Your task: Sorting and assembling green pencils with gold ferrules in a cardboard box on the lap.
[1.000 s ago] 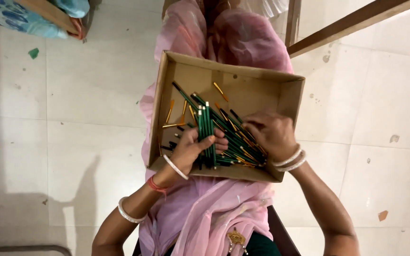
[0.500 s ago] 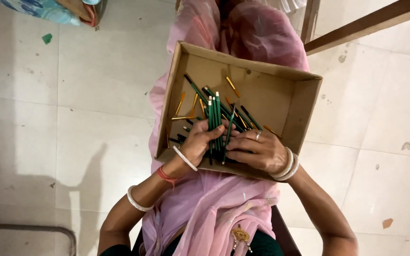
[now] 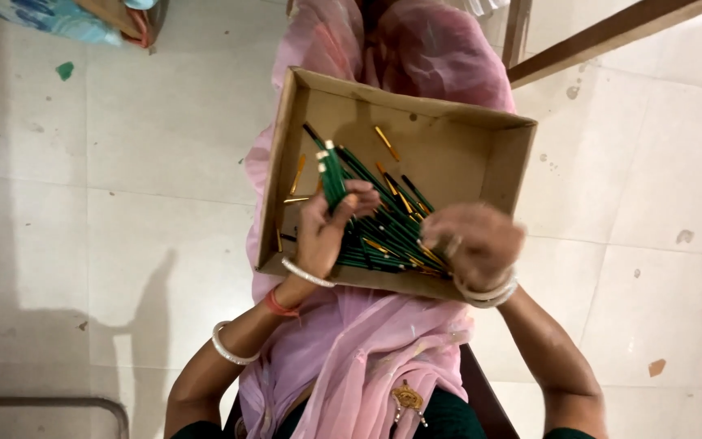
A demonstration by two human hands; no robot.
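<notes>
cardboard box | open, brown, rectangular | on lap, pink cloth

Matt brown cardboard box, glossy green pencils, sheer pink cloth.

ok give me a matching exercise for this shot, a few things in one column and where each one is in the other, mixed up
Things
1. left hand
2. right hand
3. open brown cardboard box
4. small green scrap

Places
A. on the pale tiled floor, top left
B. on the lap, over pink cloth
C. gripping a bundle of slim green pencils
D. lowered onto the loose green pencils at the box's near right corner

Pairs: 1-C, 2-D, 3-B, 4-A
</notes>
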